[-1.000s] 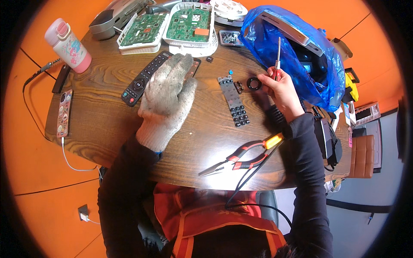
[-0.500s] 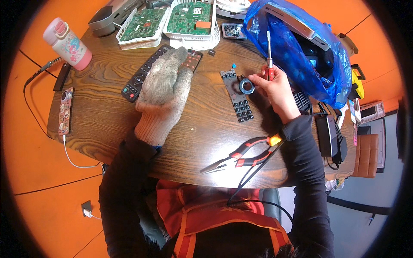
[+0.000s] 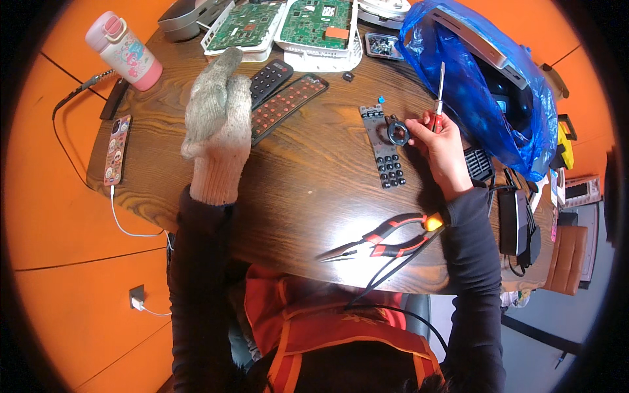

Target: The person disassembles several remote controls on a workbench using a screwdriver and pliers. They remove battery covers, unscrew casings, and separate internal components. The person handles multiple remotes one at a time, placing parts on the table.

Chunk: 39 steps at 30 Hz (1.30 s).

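My left hand [image 3: 219, 124], in a pale grey knitted glove, has its fingers stretched forward. It covers the near end of a black remote control [image 3: 272, 80]. Beside that lies a remote's front shell [image 3: 291, 106] with rows of orange-looking button holes. My right hand [image 3: 442, 152] is bare and grips a screwdriver [image 3: 438, 114] by its red handle, blade pointing away from me. Its thumb and finger also pinch a dark ring-shaped button [image 3: 398, 133]. Under the ring, a grey rubber keypad strip [image 3: 385, 147] with black buttons lies on the table.
Long-nose pliers [image 3: 386, 239] lie near the front edge. Green circuit boards [image 3: 318, 23] in white casings stand at the back, near a small tray of screws [image 3: 383, 46]. A blue plastic bag [image 3: 481, 85] is at right. A bottle [image 3: 124, 51] and phone [image 3: 118, 150] are at left.
The whole view has shifted. My left hand has moved left across the remote control, uncovering more of the orange-holed shell. My right hand keeps its hold on the screwdriver and ring.
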Motion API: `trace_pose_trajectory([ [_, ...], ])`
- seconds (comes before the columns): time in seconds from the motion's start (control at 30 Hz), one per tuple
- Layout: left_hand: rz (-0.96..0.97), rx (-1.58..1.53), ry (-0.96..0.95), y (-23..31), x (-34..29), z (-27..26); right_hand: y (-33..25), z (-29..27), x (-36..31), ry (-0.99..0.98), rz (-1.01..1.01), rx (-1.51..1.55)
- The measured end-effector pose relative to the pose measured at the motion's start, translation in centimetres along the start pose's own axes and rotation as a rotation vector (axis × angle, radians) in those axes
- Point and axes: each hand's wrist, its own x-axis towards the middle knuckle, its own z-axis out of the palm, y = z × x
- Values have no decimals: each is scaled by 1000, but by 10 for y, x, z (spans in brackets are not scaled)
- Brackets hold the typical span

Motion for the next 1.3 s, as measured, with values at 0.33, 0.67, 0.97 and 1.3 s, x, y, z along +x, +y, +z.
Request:
trace_pose_trajectory([
  [0.33,-21,177,-463,19,-29,30,1,4,-2,-9,-45,15],
  [0.67,-291,-816,-208,25,-20,22,5,5,-1,-44,-52,-13],
  [0.97,-200,-603,-143,22,-17,16,-28,-7,-10,-245,20,-232],
  [1.3,-197,-399,-66,18,-16,18,-14,-7,-4,-445,311,97],
])
